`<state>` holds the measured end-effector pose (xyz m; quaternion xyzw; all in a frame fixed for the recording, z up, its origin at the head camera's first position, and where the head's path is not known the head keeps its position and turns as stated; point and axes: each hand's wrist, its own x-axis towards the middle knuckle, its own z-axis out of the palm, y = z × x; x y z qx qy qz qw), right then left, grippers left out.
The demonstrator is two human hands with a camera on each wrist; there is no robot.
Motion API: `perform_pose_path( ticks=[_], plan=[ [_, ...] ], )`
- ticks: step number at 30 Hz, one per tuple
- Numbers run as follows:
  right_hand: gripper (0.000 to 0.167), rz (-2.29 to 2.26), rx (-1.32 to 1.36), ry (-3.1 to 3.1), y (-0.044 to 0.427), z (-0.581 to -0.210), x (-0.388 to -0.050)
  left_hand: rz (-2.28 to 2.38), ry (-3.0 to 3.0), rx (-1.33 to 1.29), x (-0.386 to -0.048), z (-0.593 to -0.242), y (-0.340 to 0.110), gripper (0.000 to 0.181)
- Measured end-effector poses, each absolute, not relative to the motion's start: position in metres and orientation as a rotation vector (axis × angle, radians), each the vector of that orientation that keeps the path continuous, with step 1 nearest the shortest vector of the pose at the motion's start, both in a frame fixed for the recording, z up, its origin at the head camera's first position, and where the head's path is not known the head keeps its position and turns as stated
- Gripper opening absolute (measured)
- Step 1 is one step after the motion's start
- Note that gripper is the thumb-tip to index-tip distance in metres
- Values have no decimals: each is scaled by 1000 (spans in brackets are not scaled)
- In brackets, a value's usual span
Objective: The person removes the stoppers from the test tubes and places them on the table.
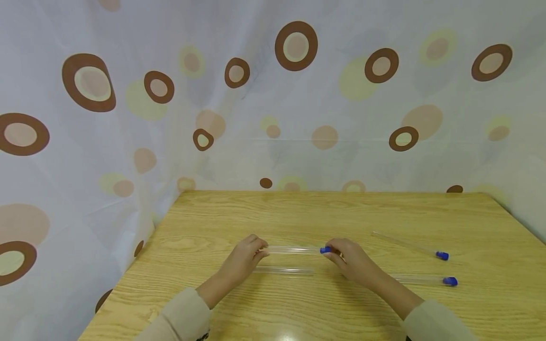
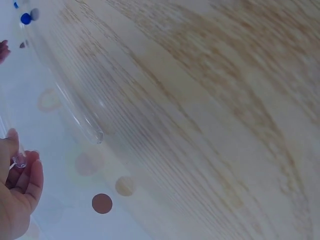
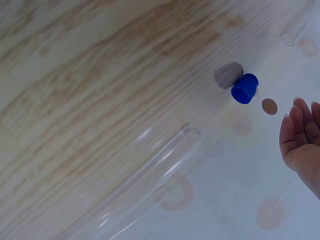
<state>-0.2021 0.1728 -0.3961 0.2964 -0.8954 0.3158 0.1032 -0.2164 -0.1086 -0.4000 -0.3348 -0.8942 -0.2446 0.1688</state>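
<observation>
A clear test tube (image 1: 294, 250) is held level between my two hands. My left hand (image 1: 243, 259) pinches its left end between thumb and fingers. At the other end my right hand (image 1: 351, 260) pinches a blue cap (image 1: 324, 250). Nearer to me, a second clear test tube (image 1: 286, 270) lies on the table, its rounded end (image 2: 99, 137) facing left. Past its right end, a loose blue cap (image 3: 245, 89) rests on the wood, hidden by the right hand in the head view. The right wrist view crops the right hand, so the pinch is out of frame there.
To the right lie a thin capped tube (image 1: 403, 241), angled across the wood, and a wider tube with a blue cap (image 1: 450, 281), partly behind the right forearm. The wooden table (image 1: 298, 213) ends at a patterned curtain (image 1: 256, 94) at the back and left.
</observation>
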Motion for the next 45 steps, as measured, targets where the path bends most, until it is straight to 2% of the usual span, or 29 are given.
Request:
perform_pose_path(
  ticks=[11, 19, 45],
  plan=[
    [17, 971, 876, -2657, 176, -396, -197, -532, -2542, -1041, -210, -397, -110, 20],
    [19, 962, 906, -2634, 174, -395, -192, -618, -2528, -1036, -210, -397, -110, 16],
    [20, 1018, 829, -2692, 177, -395, -190, -628, -2479, -1051, -207, -400, -111, 17]
  ],
)
